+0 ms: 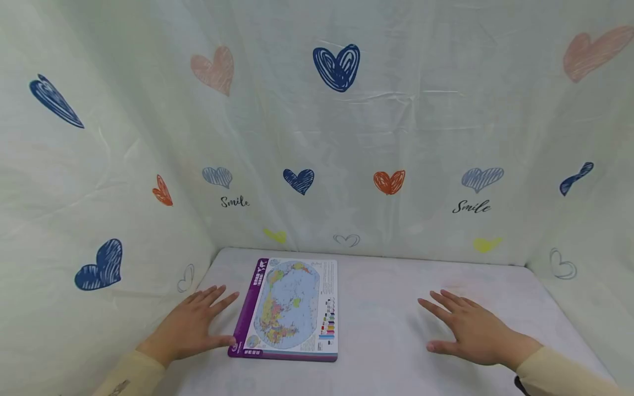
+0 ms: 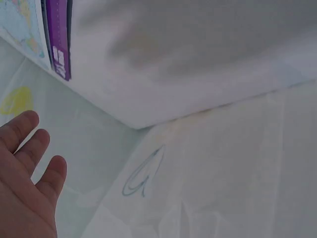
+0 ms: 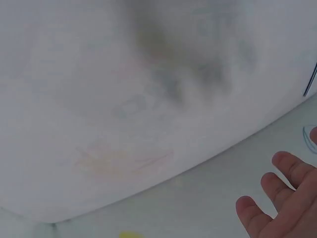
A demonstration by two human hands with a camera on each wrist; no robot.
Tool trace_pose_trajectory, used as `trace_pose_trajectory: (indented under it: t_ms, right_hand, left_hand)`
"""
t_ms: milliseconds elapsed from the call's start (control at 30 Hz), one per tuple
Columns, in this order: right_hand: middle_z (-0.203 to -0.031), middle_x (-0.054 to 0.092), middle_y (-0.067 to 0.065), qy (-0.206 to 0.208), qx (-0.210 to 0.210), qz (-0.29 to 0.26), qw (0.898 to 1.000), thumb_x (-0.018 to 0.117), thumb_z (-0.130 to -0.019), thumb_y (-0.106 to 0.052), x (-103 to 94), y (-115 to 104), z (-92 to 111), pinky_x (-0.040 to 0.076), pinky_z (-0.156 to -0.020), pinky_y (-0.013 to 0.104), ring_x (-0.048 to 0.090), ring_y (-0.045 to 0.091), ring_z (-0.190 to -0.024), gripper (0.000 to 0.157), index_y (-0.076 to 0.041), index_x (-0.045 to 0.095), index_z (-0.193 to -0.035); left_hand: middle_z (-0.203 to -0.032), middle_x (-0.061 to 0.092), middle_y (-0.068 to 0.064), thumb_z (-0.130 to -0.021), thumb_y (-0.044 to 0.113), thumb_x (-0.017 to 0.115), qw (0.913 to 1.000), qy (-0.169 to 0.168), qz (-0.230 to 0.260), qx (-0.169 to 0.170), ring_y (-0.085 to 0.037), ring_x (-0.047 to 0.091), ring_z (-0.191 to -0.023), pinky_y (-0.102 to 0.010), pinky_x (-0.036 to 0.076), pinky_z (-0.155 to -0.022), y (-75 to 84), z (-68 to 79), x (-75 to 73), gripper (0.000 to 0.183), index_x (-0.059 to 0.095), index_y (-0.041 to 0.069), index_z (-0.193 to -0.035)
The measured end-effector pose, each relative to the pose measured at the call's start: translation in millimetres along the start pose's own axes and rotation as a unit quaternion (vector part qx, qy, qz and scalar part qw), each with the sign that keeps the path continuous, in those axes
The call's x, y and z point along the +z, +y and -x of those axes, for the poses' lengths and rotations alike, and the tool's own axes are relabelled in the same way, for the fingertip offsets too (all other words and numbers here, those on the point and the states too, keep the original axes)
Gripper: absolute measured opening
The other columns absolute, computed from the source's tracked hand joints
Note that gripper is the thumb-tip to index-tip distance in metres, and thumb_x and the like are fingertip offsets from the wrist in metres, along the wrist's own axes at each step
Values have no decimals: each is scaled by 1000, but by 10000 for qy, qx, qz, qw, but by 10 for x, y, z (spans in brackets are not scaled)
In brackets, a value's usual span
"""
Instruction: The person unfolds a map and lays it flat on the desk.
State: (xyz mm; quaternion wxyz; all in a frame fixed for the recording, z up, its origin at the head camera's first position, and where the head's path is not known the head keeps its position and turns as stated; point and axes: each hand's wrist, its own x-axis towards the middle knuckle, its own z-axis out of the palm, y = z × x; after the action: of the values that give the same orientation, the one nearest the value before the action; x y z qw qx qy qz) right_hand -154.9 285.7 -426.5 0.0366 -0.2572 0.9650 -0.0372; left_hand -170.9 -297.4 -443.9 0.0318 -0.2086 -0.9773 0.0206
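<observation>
A world map board (image 1: 287, 308) with a purple border lies flat and turned sideways on the white table, left of the middle. My left hand (image 1: 195, 324) hovers beside its left edge, fingers spread and nothing held. In the head view its thumb tip overlaps the board's near left corner. The left wrist view catches the purple border of the map board (image 2: 58, 39) and part of the left hand (image 2: 25, 183). Well to the right of the board, my right hand (image 1: 473, 333) hangs over the table with spread fingers, holding nothing. Its fingers (image 3: 285, 193) show in the right wrist view.
The table (image 1: 386, 308) has a pale cover. Behind it and at both sides hang white curtains (image 1: 366, 132) printed with hearts and the word Smile. The left curtain (image 1: 119, 214) comes close to my left hand.
</observation>
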Motion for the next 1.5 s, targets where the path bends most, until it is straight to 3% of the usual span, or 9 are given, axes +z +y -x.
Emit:
trace_pose_trajectory:
  t_ms: [233,433,733,933,1100,1267,1400,1500]
  right_hand:
    - [-151,42,17,-312,-218,-610,9974,43,-84,-81,121,-296,-389,32,-106,63,34,41,-140,94,-20,40,-154]
    - [-152,43,15,-548,-99,-864,9947,50,-82,-80,302,-578,-736,32,-107,63,35,40,-140,91,-24,41,-153]
    - [-148,48,14,-493,125,-1350,9895,63,-87,-63,575,-915,-1223,38,-104,59,39,37,-138,81,-22,42,-153]
    - [-149,48,14,-485,353,-1540,9862,66,-87,-59,742,-1075,-1473,37,-106,57,40,38,-138,82,-19,40,-154]
    - [-153,40,18,-325,420,-1554,9864,69,-86,-56,911,-1175,-1579,35,-108,56,37,41,-139,85,-18,38,-155]
    - [-153,40,17,-212,229,-1522,9879,70,-87,-54,967,-1204,-1599,33,-110,54,37,39,-140,83,-17,39,-154]
    - [-153,39,19,-234,132,-1816,9830,71,-87,-51,949,-1212,-1608,34,-109,55,37,40,-139,83,-16,38,-154]
    - [-152,39,20,-223,184,-2154,9761,74,-86,-47,926,-1235,-1609,35,-108,57,36,41,-139,83,-15,38,-154]
  left_hand:
    - [-147,46,-21,-80,76,58,9966,-276,663,-411,-45,41,-134,-63,32,-106,28,-109,132,91,49,17,-149]
    - [-145,47,-25,-86,70,57,9864,-547,1316,-815,-50,43,-131,-65,35,-102,-6,-237,360,85,46,14,-151]
    - [-141,49,-28,-99,36,59,9597,-809,2285,-1424,-50,42,-132,-63,33,-105,15,-436,591,63,40,8,-153]
    - [-138,49,-32,-98,19,60,9516,-642,2536,-1612,-52,43,-129,-64,34,-104,83,-543,634,58,41,2,-150]
    - [-141,49,-30,-96,13,62,9443,-522,2761,-1710,-50,41,-132,-61,33,-106,120,-601,661,57,44,-1,-148]
    - [-142,49,-27,-95,12,64,9391,-614,2875,-1780,-49,39,-133,-61,32,-107,163,-621,652,54,48,1,-145]
    - [-141,49,-29,-93,7,65,9335,-561,3078,-1750,-50,40,-132,-60,33,-107,162,-627,652,54,49,-2,-143]
    - [-135,52,-31,-89,1,67,9230,-411,3396,-1763,-49,46,-127,-58,39,-103,151,-639,647,55,51,-4,-141]
